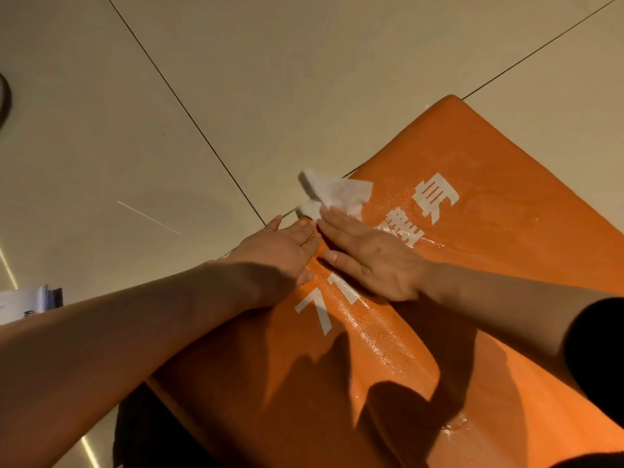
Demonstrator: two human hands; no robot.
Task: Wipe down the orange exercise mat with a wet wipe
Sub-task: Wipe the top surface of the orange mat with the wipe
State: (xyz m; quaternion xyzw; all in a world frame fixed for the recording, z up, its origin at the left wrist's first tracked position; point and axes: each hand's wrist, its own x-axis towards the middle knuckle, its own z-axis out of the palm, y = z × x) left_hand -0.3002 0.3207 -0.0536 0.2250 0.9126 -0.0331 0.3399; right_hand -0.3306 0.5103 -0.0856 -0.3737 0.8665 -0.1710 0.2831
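The orange exercise mat (pixel 472 298) lies on the tiled floor, with white printed characters and a wet sheen on its surface. A white wet wipe (pixel 334 192) lies at the mat's left edge, partly over the floor. My right hand (pixel 368 258) lies flat with straight fingers, its fingertips pressing the near part of the wipe. Beside it, my left hand (pixel 280 255) rests flat on the mat's left edge, fingers straight and reaching onto the floor.
Beige floor tiles (pixel 236 79) with dark grout lines surround the mat on the left and far side. A white packet (pixel 30 302) lies at the left edge of view. A dark curved object (pixel 4 96) shows at the far left.
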